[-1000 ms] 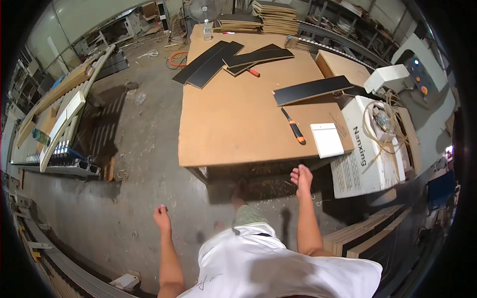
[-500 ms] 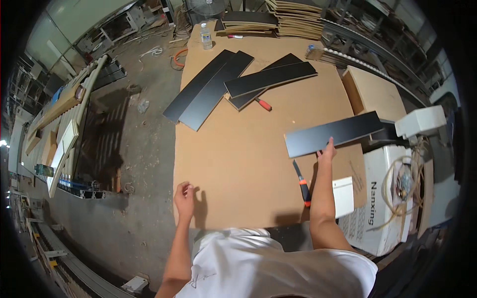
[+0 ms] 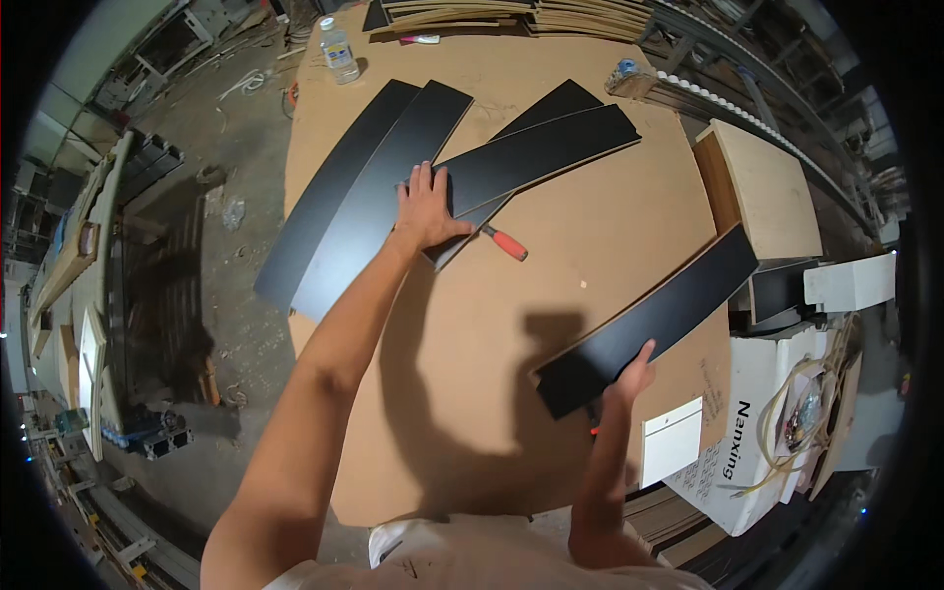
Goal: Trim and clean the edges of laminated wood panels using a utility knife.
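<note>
The left arm stretches forward over a brown-topped table, its elbow a little bent. The left hand lies palm down at the near end of a slanting dark board, fingers and thumb spread apart, the fingers pointing away from the body and the thumb out to the right. Just left of that hand lie two long dark boards, one overlapping the other; just right of its thumb is a tool with a red handle.

The right arm reaches forward less far. The right hand is clamped on the near edge of a single dark board, thumb on top, the other fingers mostly hidden. This board slopes up and away to the right; whether it is lifted clear of the table cannot be told.

To the right of the right hand, a white box carries large dark lettering down its side, with blocks of smaller print. Nearer that hand, faint handwriting marks the tabletop. Far beyond the left hand, a clear bottle wears a label too small to read.
</note>
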A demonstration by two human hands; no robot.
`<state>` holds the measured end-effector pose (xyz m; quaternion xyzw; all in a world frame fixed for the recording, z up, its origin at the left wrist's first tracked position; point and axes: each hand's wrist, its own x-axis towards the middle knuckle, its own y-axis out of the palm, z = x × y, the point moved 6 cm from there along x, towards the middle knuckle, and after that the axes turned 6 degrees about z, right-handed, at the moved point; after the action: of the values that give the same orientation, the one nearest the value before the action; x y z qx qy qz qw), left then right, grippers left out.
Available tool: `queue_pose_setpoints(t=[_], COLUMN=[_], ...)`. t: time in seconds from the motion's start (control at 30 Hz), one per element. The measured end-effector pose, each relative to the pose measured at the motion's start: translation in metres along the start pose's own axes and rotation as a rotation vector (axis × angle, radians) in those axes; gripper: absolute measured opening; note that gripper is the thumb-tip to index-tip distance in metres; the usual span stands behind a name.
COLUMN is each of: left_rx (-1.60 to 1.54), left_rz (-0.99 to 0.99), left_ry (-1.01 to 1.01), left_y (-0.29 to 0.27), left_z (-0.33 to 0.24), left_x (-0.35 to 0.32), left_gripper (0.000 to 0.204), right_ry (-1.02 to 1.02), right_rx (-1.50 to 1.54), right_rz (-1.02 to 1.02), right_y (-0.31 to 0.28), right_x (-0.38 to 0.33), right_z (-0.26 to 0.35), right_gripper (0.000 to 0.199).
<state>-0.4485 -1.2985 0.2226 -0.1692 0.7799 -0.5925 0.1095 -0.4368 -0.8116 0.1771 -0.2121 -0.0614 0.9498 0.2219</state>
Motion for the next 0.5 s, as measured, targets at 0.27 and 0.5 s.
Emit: queue_pose_setpoints(t=[0.27, 0.5], left_rx=[-0.095, -0.064], left_rz=[0.144, 0.06], left_ry=[-0.029, -0.177], left_y=[0.014, -0.031], left_z=[0.002, 0.027], left_x=[0.033, 0.061], left_gripper=[0.108, 0.096], right_ry=[0.23, 0.176], right_rx=[-0.13, -0.223], right_rz=[0.147, 0.167], right_y=[0.009, 0.007], right_x=[-0.044, -0.024], right_z=[-0.046, -0.071], right_gripper=[0.061, 0.057])
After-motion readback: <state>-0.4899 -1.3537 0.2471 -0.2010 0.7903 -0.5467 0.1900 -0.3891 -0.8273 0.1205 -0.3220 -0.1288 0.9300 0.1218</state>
